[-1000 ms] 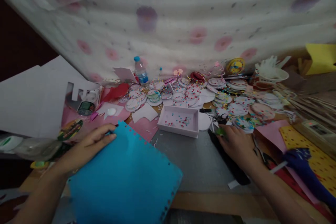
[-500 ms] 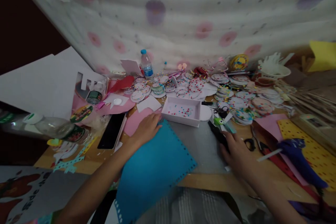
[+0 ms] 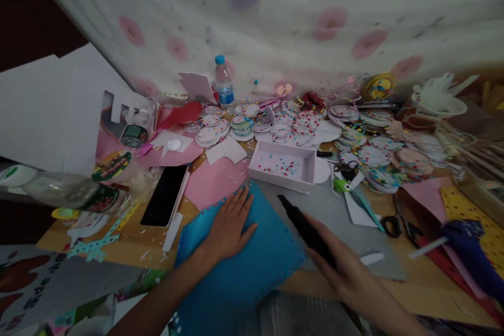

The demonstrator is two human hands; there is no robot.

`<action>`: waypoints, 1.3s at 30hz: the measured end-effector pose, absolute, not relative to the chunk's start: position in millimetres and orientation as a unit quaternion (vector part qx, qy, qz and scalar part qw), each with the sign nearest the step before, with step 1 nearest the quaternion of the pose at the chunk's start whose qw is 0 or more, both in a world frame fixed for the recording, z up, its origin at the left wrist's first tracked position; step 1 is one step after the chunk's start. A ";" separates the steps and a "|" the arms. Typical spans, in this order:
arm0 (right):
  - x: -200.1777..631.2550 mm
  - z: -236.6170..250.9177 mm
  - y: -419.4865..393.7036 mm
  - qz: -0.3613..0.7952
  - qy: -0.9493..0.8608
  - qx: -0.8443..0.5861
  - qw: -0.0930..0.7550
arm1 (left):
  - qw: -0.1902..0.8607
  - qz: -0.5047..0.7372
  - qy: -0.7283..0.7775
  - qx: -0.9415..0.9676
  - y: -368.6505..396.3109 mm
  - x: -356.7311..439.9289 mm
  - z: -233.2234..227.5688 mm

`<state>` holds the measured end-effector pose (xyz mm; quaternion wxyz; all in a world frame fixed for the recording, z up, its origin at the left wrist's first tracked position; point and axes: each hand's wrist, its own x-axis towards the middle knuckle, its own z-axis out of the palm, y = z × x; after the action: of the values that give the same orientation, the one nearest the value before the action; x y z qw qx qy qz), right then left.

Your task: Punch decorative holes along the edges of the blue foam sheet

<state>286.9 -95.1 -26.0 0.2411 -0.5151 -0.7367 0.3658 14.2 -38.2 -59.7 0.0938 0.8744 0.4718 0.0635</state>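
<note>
My left hand (image 3: 233,221) lies flat with fingers outstretched on a blue sheet (image 3: 260,252) edged with dark dots. The sheet rests partly on a grey mat (image 3: 326,205) and hangs over the table's front edge. In my right hand (image 3: 334,257) is a black utility knife (image 3: 305,224), its tip pointing up and left, just over the sheet's right side. I cannot make out whether the tip touches the sheet. Beyond the sheet stands a white box (image 3: 281,164) with small red and blue beads inside.
Left of the sheet lie a phone (image 3: 164,197) and pink paper (image 3: 216,181). Decorated round discs (image 3: 305,125) are piled along the back, near a water bottle (image 3: 223,84). Scissors (image 3: 391,226) and a blue glue gun (image 3: 464,252) lie to the right.
My left hand has moved from the sheet's upper corner onto its surface and flattened. My right hand has brought the utility knife leftward to the sheet. The view has shifted somewhat.
</note>
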 end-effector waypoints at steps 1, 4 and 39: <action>276.2 -25.0 -88.3 0.365 -0.743 -0.509 0.237 | 0.095 0.062 0.473 0.874 -37.4 14.6 -59.4; 249.1 -24.0 -69.0 0.357 -0.748 -0.514 0.219 | 0.099 0.065 0.481 0.869 -35.4 15.9 -58.5; 198.8 -28.9 -47.7 0.148 -0.774 -0.611 -0.074 | 0.107 0.044 0.498 0.859 -30.1 19.1 -57.4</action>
<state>198.8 -47.7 -28.9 -0.0744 -0.6109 -0.7743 0.1476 19.1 -30.1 -57.4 0.1067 0.8595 0.4981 0.0436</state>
